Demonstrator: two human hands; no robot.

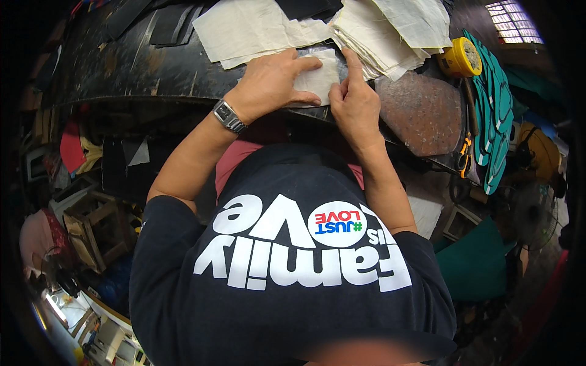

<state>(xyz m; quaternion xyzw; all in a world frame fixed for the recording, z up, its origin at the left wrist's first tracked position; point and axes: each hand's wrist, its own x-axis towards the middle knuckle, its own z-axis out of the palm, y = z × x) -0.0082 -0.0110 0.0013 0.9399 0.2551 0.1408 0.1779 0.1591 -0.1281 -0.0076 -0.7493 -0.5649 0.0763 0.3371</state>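
A small off-white cloth piece (321, 79) lies on a clear plastic sheet at the near edge of the dark worktable. From its left, my left hand (271, 82) rests on it, thumb and index finger stretched apart over the fabric. At the cloth's right edge is my right hand (356, 100), its index finger pointing away from me and its other fingers curled in beside the thumb. Whatever those curled fingers may hold is hidden. Just beyond my hands lie a loose cream cloth (244, 30) and a thick stack of cream cloth sheets (378, 43).
Right of my right hand sits a flat brown slab (421, 113). Past it are a yellow tub (462, 58), orange-handled scissors (466, 155) and hanging green strips (493, 113). Dark material pieces (174, 24) lie at the far left of the worktable (134, 76). A wooden stool (97, 229) stands below left.
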